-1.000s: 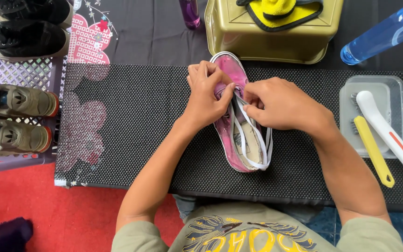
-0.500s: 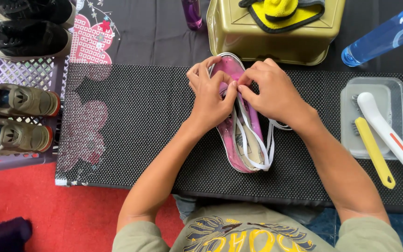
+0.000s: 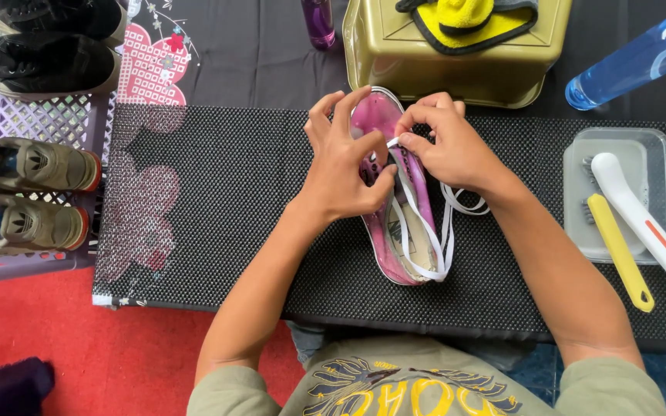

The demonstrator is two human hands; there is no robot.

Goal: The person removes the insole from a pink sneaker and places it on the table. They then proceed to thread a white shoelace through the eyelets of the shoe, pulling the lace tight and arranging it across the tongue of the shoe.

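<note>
The left hand (image 3: 344, 166) has its fingers clamped on the toe end of a pink shoe (image 3: 395, 192), thumb pressed to its side. The right hand (image 3: 445, 146) pinches a white lace (image 3: 425, 231) at the eyelets (its loose loops trail off the shoe's right side). The shoe lies on a black dotted mat (image 3: 217, 200), just below a gold tub (image 3: 456, 54). Right of the shoe, a clear tray (image 3: 618, 142) holds brushes.

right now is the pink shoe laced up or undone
Undone: the white lace hangs in loose loops beside the pink shoe, while the right hand pinches one end near the toe.
</note>
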